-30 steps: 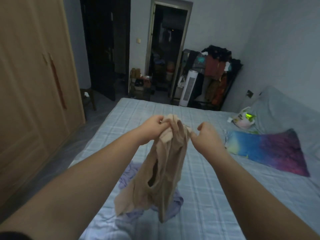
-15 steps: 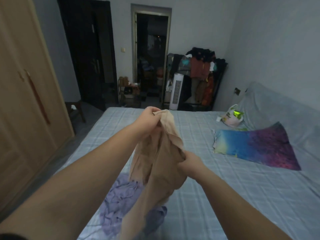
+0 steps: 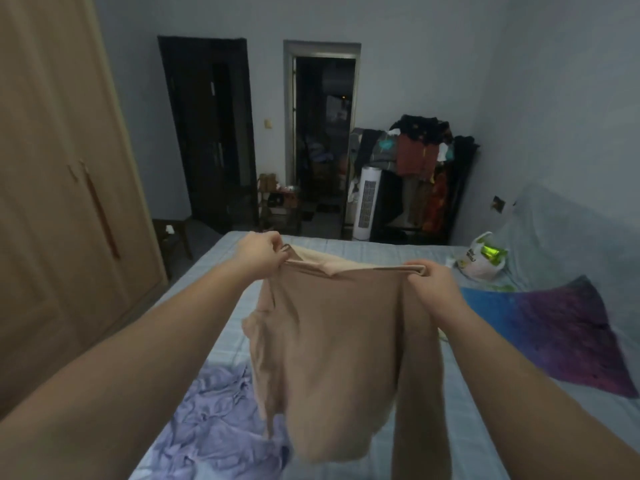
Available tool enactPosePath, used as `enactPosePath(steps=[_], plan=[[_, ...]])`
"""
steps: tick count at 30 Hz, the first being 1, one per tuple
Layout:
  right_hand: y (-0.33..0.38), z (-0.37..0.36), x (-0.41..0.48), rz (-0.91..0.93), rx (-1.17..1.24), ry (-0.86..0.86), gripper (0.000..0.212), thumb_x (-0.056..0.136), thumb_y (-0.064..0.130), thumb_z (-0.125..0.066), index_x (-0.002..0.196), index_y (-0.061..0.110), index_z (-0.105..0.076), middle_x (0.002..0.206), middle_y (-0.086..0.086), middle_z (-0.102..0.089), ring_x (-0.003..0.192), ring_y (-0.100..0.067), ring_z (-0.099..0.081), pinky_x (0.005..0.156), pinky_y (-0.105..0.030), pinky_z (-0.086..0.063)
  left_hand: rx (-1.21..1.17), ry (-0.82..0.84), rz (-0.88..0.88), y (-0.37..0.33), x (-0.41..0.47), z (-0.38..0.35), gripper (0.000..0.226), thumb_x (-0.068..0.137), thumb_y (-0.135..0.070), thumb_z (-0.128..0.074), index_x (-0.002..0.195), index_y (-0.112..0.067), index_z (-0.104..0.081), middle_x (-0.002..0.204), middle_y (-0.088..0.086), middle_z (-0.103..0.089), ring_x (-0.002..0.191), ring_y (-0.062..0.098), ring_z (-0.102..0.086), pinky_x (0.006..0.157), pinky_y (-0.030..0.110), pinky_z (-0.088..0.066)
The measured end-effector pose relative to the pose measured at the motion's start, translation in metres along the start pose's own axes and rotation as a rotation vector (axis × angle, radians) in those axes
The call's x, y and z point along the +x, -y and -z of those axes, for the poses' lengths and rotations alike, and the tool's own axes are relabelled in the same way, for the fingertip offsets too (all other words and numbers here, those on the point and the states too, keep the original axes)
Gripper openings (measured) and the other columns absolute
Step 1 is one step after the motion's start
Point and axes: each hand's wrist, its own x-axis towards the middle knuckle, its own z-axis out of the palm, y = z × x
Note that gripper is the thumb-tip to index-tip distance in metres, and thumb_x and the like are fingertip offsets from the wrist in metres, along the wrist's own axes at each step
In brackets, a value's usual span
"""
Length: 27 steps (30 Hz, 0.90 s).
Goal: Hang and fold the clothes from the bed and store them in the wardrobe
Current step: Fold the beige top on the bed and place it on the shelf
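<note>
A beige long-sleeved top (image 3: 332, 348) hangs spread out in the air above the bed (image 3: 346, 249). My left hand (image 3: 261, 252) grips its left shoulder and my right hand (image 3: 431, 280) grips its right shoulder, pulling the top edge taut between them. One sleeve dangles on the right side. Below it, a crumpled lilac garment (image 3: 214, 424) lies on the checked blue sheet. The light wooden wardrobe (image 3: 52, 202) stands shut along the left wall.
A blue and purple pillow (image 3: 554, 327) and a white plastic bag (image 3: 483, 259) lie on the bed's right side. Beyond the bed's far end stand a laden clothes rack (image 3: 422, 168), a white tower fan (image 3: 367, 202) and an open doorway (image 3: 323, 143).
The bunched beige top has been shaken open. My right hand moved from its middle up to the right shoulder, and both hands now hold it stretched wide.
</note>
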Motion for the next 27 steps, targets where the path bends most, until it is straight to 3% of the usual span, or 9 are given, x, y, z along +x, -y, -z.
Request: enactPosePath(steps=[3, 6, 8, 11, 13, 17, 20, 23, 27], plan=[[-0.014, 0.016, 0.017, 0.019, -0.060, 0.047, 0.026, 0.090, 0.007, -0.057, 0.109, 0.021, -0.069, 0.105, 0.001, -0.070, 0.099, -0.020, -0.061, 0.090, -0.038, -0.050, -0.327, -0.064, -0.024, -0.001, -0.004, -0.019, 0.024, 0.096, -0.031, -0.057, 0.078, -0.021, -0.045, 0.082, -0.002, -0.052, 0.073, 0.014, -0.049, 0.058, 0.028, -0.035], [-0.029, 0.027, 0.031, 0.007, -0.085, 0.045, 0.013, 0.089, 0.015, -0.064, 0.099, 0.023, -0.066, 0.092, 0.001, -0.068, 0.091, -0.020, -0.062, 0.084, -0.041, -0.052, -0.446, -0.150, 0.023, 0.002, -0.007, -0.034, 0.024, 0.097, -0.027, -0.056, 0.079, -0.021, -0.041, 0.071, -0.001, -0.043, 0.064, 0.016, -0.040, 0.058, 0.032, -0.034], [-0.041, 0.031, 0.039, 0.013, -0.142, 0.070, 0.005, 0.087, 0.017, -0.065, 0.087, 0.022, -0.068, 0.081, -0.001, -0.069, 0.083, -0.019, -0.063, 0.074, -0.036, -0.051, -0.434, -0.198, 0.058, 0.005, -0.008, -0.041, 0.023, 0.096, -0.026, -0.057, 0.081, -0.021, -0.040, 0.072, -0.001, -0.042, 0.066, 0.016, -0.039, 0.059, 0.033, -0.034], [-0.062, 0.030, 0.048, 0.042, -0.267, 0.157, 0.016, 0.087, 0.018, -0.060, 0.076, 0.013, -0.070, 0.070, -0.009, -0.067, 0.073, -0.024, -0.063, 0.064, -0.034, -0.045, -0.415, -0.164, 0.059, 0.012, -0.012, -0.044, 0.009, 0.096, -0.028, -0.058, 0.098, -0.030, -0.050, 0.073, -0.003, -0.047, 0.067, 0.013, -0.046, 0.061, 0.031, -0.037], [-0.075, 0.023, 0.053, 0.056, -0.339, 0.225, 0.023, 0.092, 0.019, -0.058, 0.073, 0.011, -0.068, 0.069, -0.011, -0.066, 0.068, -0.023, -0.060, 0.061, -0.033, -0.043, -0.342, -0.106, 0.020, 0.016, -0.014, -0.043, 0.012, 0.097, -0.027, -0.059, 0.108, -0.031, -0.059, 0.077, -0.005, -0.054, 0.071, 0.011, -0.051, 0.065, 0.029, -0.038], [-0.100, -0.002, 0.058, 0.077, -0.416, 0.375, 0.034, 0.097, 0.023, -0.054, 0.065, 0.012, -0.060, 0.066, -0.006, -0.059, 0.067, -0.023, -0.055, 0.057, -0.031, -0.035, -0.090, -0.008, 0.036, 0.031, -0.021, -0.042, 0.021, 0.103, -0.024, -0.049, 0.103, -0.012, -0.067, 0.103, 0.004, -0.065, 0.098, 0.022, -0.057, 0.080, 0.030, -0.038], [-0.113, -0.023, 0.053, 0.088, -0.539, 0.459, 0.044, 0.100, 0.037, -0.050, 0.069, 0.008, -0.061, 0.070, -0.011, -0.062, 0.067, -0.024, -0.055, 0.059, -0.033, -0.036, -0.066, -0.028, 0.097, 0.047, -0.036, -0.039, 0.021, 0.103, -0.021, -0.048, 0.103, -0.009, -0.065, 0.102, 0.005, -0.063, 0.097, 0.021, -0.055, 0.079, 0.029, -0.035], [-0.117, -0.035, 0.044, 0.062, -0.501, 0.393, 0.056, 0.098, 0.049, -0.049, 0.073, 0.000, -0.062, 0.070, -0.020, -0.063, 0.059, -0.022, -0.051, 0.055, -0.033, -0.033, -0.032, -0.028, 0.137, 0.065, -0.049, -0.034, 0.019, 0.100, -0.023, -0.055, 0.102, -0.010, -0.068, 0.099, 0.005, -0.065, 0.090, 0.019, -0.055, 0.077, 0.031, -0.040], [-0.104, -0.038, 0.030, 0.119, -0.407, 0.321, 0.047, 0.100, 0.046, -0.044, 0.077, 0.008, -0.059, 0.072, -0.008, -0.058, 0.071, -0.025, -0.054, 0.061, -0.036, -0.034, -0.193, 0.103, 0.139, 0.079, -0.063, -0.020, 0.010, 0.092, -0.024, -0.068, 0.091, -0.016, -0.063, 0.085, 0.003, -0.060, 0.076, 0.017, -0.051, 0.068, 0.032, -0.039]])
